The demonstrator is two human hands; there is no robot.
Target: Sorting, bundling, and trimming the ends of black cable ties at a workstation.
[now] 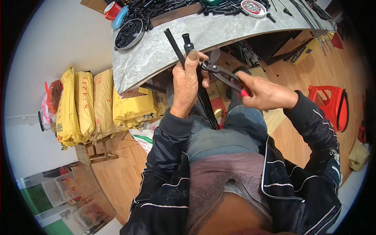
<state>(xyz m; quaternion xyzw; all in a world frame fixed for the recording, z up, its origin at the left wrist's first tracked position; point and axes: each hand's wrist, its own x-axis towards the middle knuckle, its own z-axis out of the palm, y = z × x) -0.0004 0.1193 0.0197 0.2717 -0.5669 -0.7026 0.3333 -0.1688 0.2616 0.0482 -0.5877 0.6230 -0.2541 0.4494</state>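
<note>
Wrapped around a bundle of long thin black rods [206, 102], my left hand [185, 87] is closed in front of the table edge. A flat black strip [174, 46] and a black flared plastic fitting [188, 44] stick up above its thumb. The rods' lower ends reach down over my lap. My right hand [268, 92] grips dark-handled pliers [224, 74] with a pink-red patch near the grip. Their jaws are beside my left fingertips, next to the rods. Whether the jaws bite on anything is too small to tell.
On the grey marbled table [150, 58] are a bowl of small black rings [129, 34], a heap of black fittings [168, 7] and a dish of small metal pieces [253, 8]. Thin rods [313, 25] overhang its right side. Yellow sacks [84, 103] stand left; a red stool [328, 105] right.
</note>
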